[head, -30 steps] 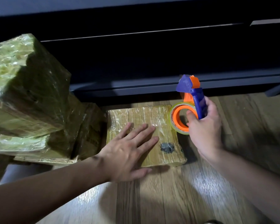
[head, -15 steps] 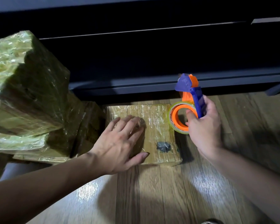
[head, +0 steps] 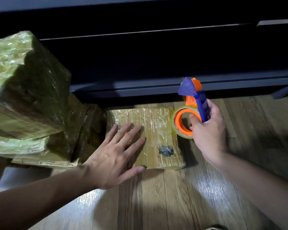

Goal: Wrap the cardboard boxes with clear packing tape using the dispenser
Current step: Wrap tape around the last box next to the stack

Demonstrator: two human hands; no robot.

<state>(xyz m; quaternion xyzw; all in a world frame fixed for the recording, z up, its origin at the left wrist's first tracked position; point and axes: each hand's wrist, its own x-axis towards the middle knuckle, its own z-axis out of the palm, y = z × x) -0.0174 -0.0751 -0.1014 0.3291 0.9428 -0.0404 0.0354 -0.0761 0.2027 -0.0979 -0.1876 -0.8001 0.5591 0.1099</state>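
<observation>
Cardboard box (head: 158, 123), flat and already skinned in clear tape, lies on the wooden floor (head: 156, 196) just right of the stack of wrapped boxes (head: 32, 90), nearly touching its lowest one. The left hand (head: 116, 156) rests flat on the box's top, fingers straight and spread, thumb along the near edge, holding nothing. Farther right of the stack, just past the box, the right hand (head: 208, 135) curls round the blue handle of the dispenser (head: 199, 103), thumb tucked into the orange core of the tape roll (head: 175, 125). I judge the box light and fairly stiff, and its glossy film slippery, so it would likely skate on the floor under a tape pull. A flat palm pressing down, or a grip across two opposite edges, seems the safest hold. A dark smudge (head: 165, 151) marks the top on the side away from the stack
</observation>
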